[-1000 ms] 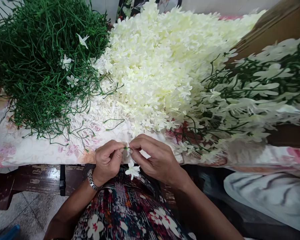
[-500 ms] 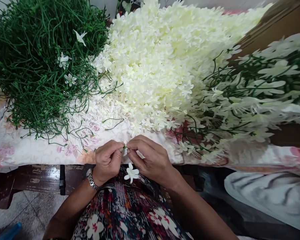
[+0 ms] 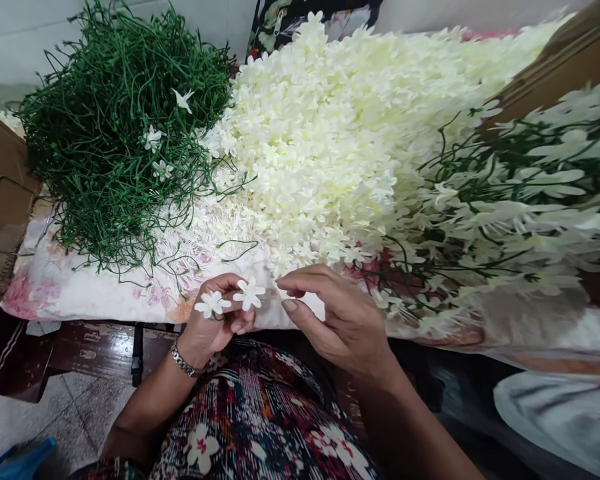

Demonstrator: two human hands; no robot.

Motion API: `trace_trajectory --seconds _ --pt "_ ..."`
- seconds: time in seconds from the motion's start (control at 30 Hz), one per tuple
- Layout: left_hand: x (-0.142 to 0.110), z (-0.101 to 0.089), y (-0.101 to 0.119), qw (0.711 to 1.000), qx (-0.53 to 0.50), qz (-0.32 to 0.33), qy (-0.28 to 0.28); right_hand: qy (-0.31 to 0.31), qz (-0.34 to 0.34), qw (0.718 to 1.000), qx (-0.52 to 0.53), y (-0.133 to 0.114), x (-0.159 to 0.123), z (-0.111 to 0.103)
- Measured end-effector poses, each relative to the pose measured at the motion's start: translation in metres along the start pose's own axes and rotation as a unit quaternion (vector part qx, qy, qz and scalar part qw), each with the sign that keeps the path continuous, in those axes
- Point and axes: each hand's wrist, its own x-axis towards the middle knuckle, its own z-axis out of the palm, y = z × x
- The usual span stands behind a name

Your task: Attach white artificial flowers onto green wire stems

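Two white artificial blossoms (image 3: 250,294) show at the fingers of my left hand (image 3: 211,333), which is closed on their stem; most of the stem is hidden. To the right, my right hand (image 3: 343,323) is apart from the blossoms, thumb and forefinger parted, with nothing visible between them. Beyond my hands spreads a big heap of loose cream-white petals (image 3: 325,147). At the back left lies a pile of green plastic stems (image 3: 120,133) with a few white blossoms on top. Thin white stamens (image 3: 205,230) are scattered between the two heaps.
On the right, assembled white flower sprays (image 3: 545,200) lie by a cardboard box (image 3: 555,60). Another cardboard box (image 3: 3,173) stands at the left edge. A floral cloth (image 3: 90,293) covers the work surface. A loose green stem (image 3: 240,253) lies near my left hand.
My hands were pinched together at one blossom joint. Now they are apart: the right has let go and moved right, and the left holds up both blossoms. The view has shifted left.
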Motion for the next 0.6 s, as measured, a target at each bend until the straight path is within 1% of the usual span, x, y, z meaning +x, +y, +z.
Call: trace_trajectory --seconds 0.07,0.13,0.2,0.27,0.3,0.43,0.6 --pt "0.000 0.001 0.001 1.000 -0.010 -0.019 0.006 -0.003 -0.002 1.000 0.001 -0.001 0.000 0.002" --pt "0.000 0.002 0.001 0.999 -0.018 -0.030 0.016 0.010 -0.006 1.000 0.011 -0.003 0.001 0.002" --pt "-0.001 0.002 0.000 0.999 -0.015 -0.025 0.029 0.034 -0.016 0.999 0.014 -0.004 0.003 0.002" --pt "-0.001 0.002 -0.001 0.999 0.004 -0.016 0.038 0.044 -0.036 0.998 -0.004 -0.006 0.006 0.000" --pt "-0.001 0.002 -0.002 0.999 0.015 -0.012 0.040 0.039 -0.046 0.998 -0.020 -0.006 0.008 0.000" --pt "-0.001 0.005 -0.002 0.998 0.042 0.001 0.043 -0.016 -0.069 0.995 -0.069 -0.007 0.014 -0.002" --pt "-0.002 0.009 0.000 0.993 0.081 -0.001 0.080 -0.059 -0.100 0.991 -0.070 -0.004 0.014 0.002"
